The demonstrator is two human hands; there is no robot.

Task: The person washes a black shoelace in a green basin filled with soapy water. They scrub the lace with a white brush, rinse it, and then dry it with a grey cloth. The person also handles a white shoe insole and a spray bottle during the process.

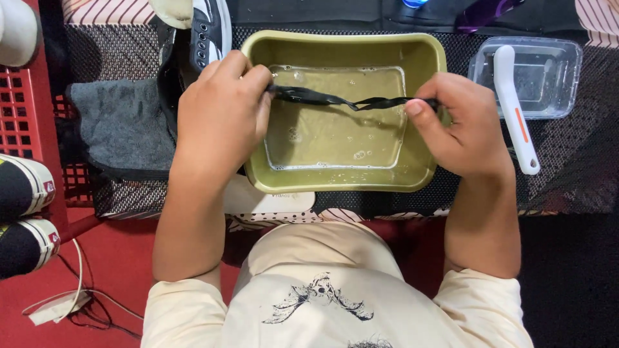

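Both hands are on one black shoelace (pixel 348 101), stretched taut over the olive-green plastic basin (pixel 425 55). Left hand (pixel 219 113) has its grip pinched shut on one end of the lace; right hand (pixel 461 122) has its grip closed on the other end, thumb on top. The lace runs straight between the two grips, twisted at mid-span, hanging just above the water and not in it.

Step in hand, as I read it — washing or wringing the lace over the basin. The water between and below the grips is shallow, slightly cloudy, with a few bubbles. The next move would likely call for keeping tension at both ends while working the twisted middle, or lowering it into the water.

Around the grips:
- Outboard of the right grip: a clear plastic tub (pixel 561 77) with a white-handled brush (pixel 512 96) lying across it, handle running out over the rim.
- Outboard of the left grip: a grey folded cloth (pixel 119 125), and beyond that grip a black-and-white sneaker (pixel 209 29), laces out as far as I can tell.
- Further out on that side: a red crate (pixel 19 122) and two more shoes (pixel 26 187).

Surface — the desk (pixel 567 174) is covered in a dark mesh mat. Red floor (pixel 122 258) below, with a loose cable on it.
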